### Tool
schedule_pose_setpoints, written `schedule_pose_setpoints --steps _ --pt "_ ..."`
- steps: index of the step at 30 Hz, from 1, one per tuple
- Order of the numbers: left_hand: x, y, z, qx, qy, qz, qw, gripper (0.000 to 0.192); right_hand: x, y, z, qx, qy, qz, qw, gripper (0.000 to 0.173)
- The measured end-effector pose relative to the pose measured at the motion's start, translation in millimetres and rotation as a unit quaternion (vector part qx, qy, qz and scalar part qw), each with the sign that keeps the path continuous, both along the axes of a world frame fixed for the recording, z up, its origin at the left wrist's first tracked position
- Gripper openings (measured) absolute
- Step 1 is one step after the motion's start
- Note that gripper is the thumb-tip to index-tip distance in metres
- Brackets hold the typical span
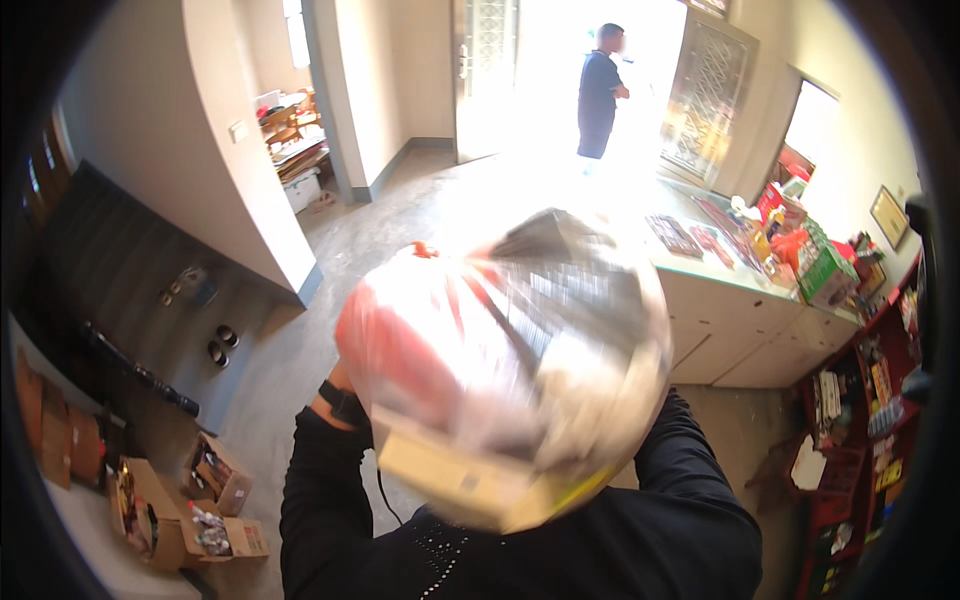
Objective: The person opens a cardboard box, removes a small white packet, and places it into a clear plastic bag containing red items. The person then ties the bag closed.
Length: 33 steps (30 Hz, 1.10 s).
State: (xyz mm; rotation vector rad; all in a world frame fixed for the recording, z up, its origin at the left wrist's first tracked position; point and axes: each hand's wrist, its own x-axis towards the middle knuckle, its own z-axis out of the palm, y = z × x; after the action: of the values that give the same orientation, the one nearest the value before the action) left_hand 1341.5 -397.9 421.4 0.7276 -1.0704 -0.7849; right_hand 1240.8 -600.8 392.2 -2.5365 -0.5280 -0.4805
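Note:
A large, clear plastic bag (480,360) bulges in front of my chest, blurred by motion. Through it show a red bag (375,330), a black plastic bag (577,270) and a yellowish cardboard box (457,465). Both my arms, in black sleeves, reach up around its sides. At its left edge my left wrist wears a black band; the fingers of that hand are hidden behind the bag. My right hand is wholly hidden by the bag, with only the sleeve showing at the right.
A person (600,94) stands in the bright doorway. A glass-topped counter (720,277) with packets and boxes is at right, beside red shelves (847,480). Open cardboard boxes (154,517) sit at lower left; slippers (223,345) lie near the stairs (112,232).

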Motion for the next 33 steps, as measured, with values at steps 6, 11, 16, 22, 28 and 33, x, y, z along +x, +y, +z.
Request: schedule_pose_setpoints --steps 6,11,16,22,28,33 --pt "11.0 0.7 4.6 0.034 0.065 -0.099 0.992 0.029 -15.3 -15.0 58.3 -0.158 -0.103 -0.006 0.982 0.039" --pt "27.1 -11.1 13.9 0.053 0.112 -0.067 0.990 0.019 -18.2 -24.3 85.2 -0.228 -0.166 -0.016 0.959 0.042" --pt "60.7 -23.4 42.9 0.112 -0.145 -0.050 0.982 0.011 -14.7 -38.4 96.6 -0.264 -0.205 -0.039 0.942 0.046" --pt "60.6 -33.2 47.0 0.150 -0.404 0.033 0.902 0.010 -6.2 -66.6 75.6 -0.298 -0.192 -0.140 0.924 0.048" --pt "13.4 -60.0 -12.5 0.092 -0.618 0.132 0.769 0.015 -33.1 -78.0 36.2 -0.307 -0.035 -0.139 0.941 0.041" --pt "1.3 -77.4 -43.1 0.105 -0.523 0.180 0.826 0.012 -64.5 -55.4 1.8 -0.179 0.079 -0.139 0.971 0.026"
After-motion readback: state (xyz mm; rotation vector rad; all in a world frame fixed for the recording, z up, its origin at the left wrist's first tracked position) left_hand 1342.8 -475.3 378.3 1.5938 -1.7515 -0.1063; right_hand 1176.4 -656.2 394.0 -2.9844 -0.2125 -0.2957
